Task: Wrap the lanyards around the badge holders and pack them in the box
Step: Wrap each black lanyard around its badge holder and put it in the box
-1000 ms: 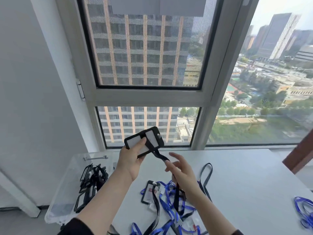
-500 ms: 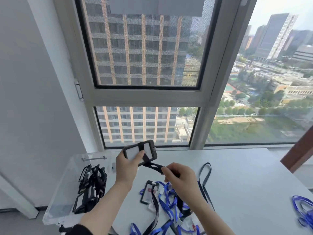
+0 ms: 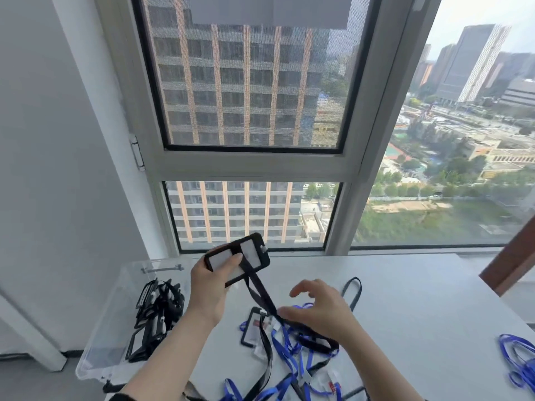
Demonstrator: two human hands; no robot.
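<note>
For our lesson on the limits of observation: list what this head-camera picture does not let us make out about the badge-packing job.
- How many holders lie in the clear box: head view, a tangled black heap.
- Print on the held badge holder: too small, partly under the left hand.
- Whether the right hand pinches the black lanyard: its fingers cover the strap.
- The blue lanyards at right: cut by the frame edge.

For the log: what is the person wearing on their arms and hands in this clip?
Both hands, the left hand and the right hand, are bare: no gloves, and no rings, watch or bracelets show. The forearms are uncovered nearly to the frame's bottom edge. A dark sleeve edge shows on the left arm at the lower edge; any sleeve on the right arm is out of frame.
</note>
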